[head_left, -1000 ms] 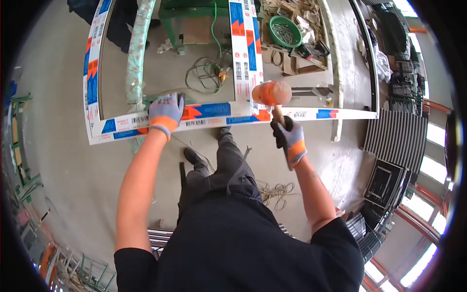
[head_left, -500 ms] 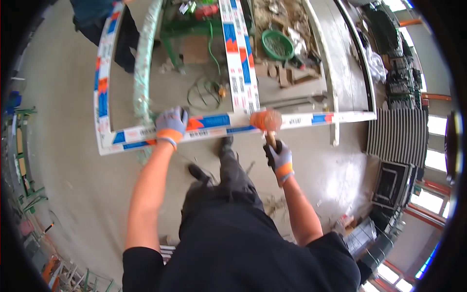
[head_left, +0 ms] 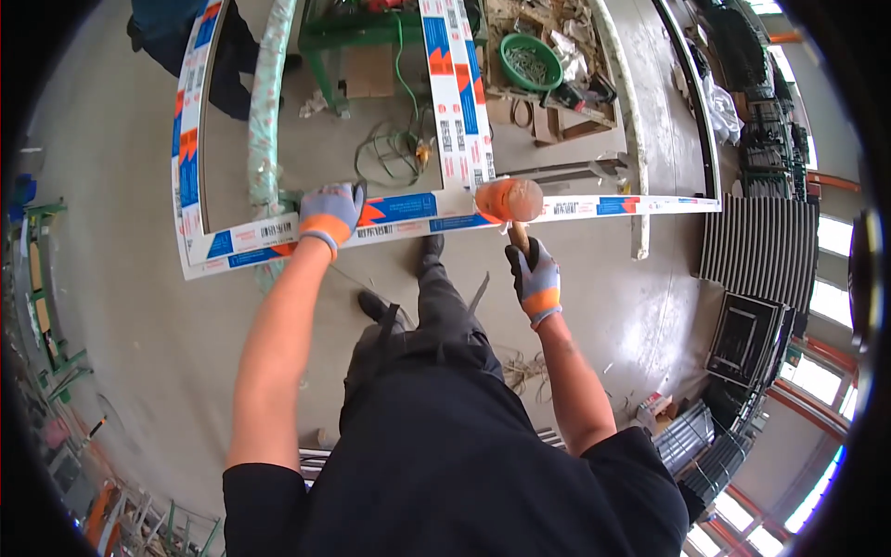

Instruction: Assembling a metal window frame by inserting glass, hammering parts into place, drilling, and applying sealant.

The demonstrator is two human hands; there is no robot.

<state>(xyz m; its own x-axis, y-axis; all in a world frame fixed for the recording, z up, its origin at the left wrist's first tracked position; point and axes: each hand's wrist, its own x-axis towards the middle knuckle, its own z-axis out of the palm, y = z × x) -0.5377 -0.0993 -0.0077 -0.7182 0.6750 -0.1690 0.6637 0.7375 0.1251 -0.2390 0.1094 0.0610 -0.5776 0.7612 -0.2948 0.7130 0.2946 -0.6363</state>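
Note:
A large rectangular frame [head_left: 404,206], wrapped in white film with blue and orange print, lies across in front of me. My left hand [head_left: 331,213], in a grey and orange work glove, is closed over its near rail, left of the middle bar. In the same kind of glove, my right hand [head_left: 536,283] grips the short wooden handle of a mallet [head_left: 509,199]. The mallet's orange-brown head is over the near rail, close to where the middle bar [head_left: 455,121] joins it. Whether the head touches the rail is hard to tell.
Two long bars, one in greenish wrap [head_left: 264,130] and one pale [head_left: 637,158], run beneath the frame. Beyond are a green bench [head_left: 348,37], a green bowl of small metal parts [head_left: 531,62] and a cable [head_left: 385,158]. A co-worker [head_left: 176,37] stands far left. Dark profiles [head_left: 756,246] are stacked right.
The frame sits slightly higher in view. The mallet head remains near the joint, its angle a little different. My left hand still rests on the rail.

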